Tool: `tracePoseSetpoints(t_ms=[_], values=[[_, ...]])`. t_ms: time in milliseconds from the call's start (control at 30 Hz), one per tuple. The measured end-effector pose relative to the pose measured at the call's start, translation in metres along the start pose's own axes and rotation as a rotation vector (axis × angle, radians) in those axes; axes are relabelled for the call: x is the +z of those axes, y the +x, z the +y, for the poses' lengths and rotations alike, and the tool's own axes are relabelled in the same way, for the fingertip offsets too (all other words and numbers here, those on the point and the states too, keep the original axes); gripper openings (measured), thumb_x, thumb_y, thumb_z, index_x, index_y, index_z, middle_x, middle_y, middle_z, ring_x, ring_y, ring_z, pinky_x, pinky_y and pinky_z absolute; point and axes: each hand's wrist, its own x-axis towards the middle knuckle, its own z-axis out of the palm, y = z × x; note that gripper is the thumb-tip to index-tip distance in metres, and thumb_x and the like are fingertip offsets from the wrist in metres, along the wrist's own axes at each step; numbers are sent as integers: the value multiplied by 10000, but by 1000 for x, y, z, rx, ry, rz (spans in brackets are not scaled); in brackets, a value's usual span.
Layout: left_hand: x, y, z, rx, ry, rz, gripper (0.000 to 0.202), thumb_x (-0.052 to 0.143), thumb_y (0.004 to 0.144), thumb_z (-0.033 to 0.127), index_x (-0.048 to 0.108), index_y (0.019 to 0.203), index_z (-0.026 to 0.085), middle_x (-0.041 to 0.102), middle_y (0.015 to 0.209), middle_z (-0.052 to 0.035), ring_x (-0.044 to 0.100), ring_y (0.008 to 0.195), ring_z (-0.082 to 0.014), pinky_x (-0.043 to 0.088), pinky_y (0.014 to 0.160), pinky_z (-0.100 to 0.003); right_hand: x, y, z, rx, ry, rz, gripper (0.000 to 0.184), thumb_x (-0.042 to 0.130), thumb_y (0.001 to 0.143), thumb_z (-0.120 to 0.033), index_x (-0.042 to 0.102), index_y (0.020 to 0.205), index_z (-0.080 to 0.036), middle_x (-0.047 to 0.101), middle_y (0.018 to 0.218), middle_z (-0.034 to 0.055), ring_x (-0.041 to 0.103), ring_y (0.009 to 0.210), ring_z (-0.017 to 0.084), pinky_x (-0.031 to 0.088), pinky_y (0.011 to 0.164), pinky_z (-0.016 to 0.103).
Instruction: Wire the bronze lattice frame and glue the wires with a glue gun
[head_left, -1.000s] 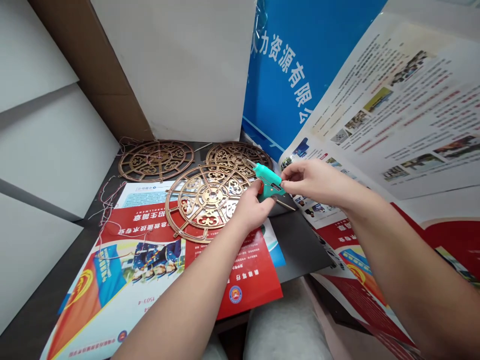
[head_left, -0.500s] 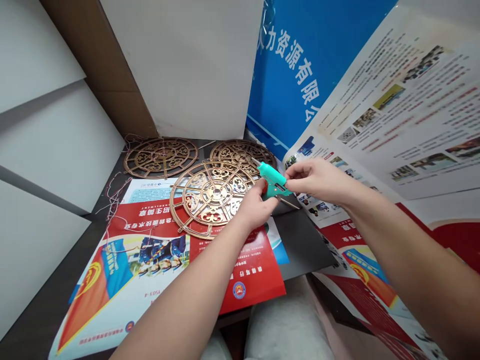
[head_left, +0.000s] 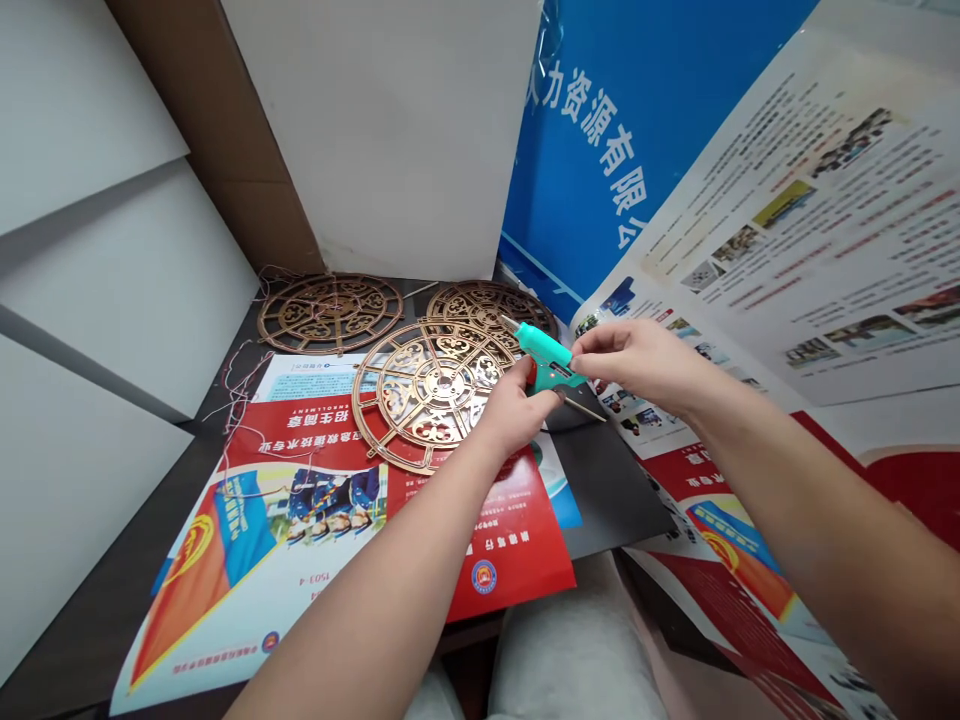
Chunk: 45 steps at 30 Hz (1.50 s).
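A teal glue gun [head_left: 546, 350] is gripped by my left hand [head_left: 516, 412], its nozzle pointing up and left. My right hand [head_left: 634, 358] is closed in a pinch at the gun's rear end; whatever lies between those fingertips is hidden. Under and left of the gun lies a round gold-brown lattice panel [head_left: 444, 380] with scrollwork, partly covered by my left hand. Behind it, a second lattice panel [head_left: 330, 312] lies at the back left and a third one [head_left: 491, 298] at the back right.
Red and white printed brochures [head_left: 322, 440] cover much of the dark tabletop [head_left: 611, 500]. Pinkish thread [head_left: 238, 400] trails along the left side. White boards [head_left: 390, 140], a blue panel [head_left: 600, 60] and a printed sheet [head_left: 810, 250] stand around the table. A thin stick [head_left: 583, 408] lies below the gun.
The view has shifted slightly, so the scene sits a little further right. Both hands keep their places at the glue gun, with no clear change in grip.
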Motion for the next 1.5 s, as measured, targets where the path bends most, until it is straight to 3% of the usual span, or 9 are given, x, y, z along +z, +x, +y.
tracePoseSetpoints(t_ms=[367,800,1100,1500], values=[[0,0,-2,-1,9,10,373,687,742,300,581,1069,155,623,910,21,501,752,-20,403,721,-130,4,-3,-3,12,63,19,60,702,692,-228,732,737,-204,598,658,24,483,574,124,320,481,276],[0,3,-5,-27,-109,33,393,723,686,291,564,1020,158,607,877,35,517,747,-24,403,711,-144,0,2,-10,62,-51,-25,45,695,699,-222,698,742,-210,607,677,23,525,613,140,339,501,288],[0,3,-6,-33,-112,3,428,713,707,294,579,1093,164,650,916,27,537,740,-28,419,723,-143,1,1,-6,137,198,-74,155,791,690,-302,738,796,-202,639,759,35,536,641,129,429,577,274],[0,1,-2,25,-58,50,390,721,747,305,615,1090,155,677,968,12,558,776,-25,424,737,-125,3,4,-2,111,103,-42,134,717,741,-298,723,823,-192,617,739,39,527,646,134,424,600,285]])
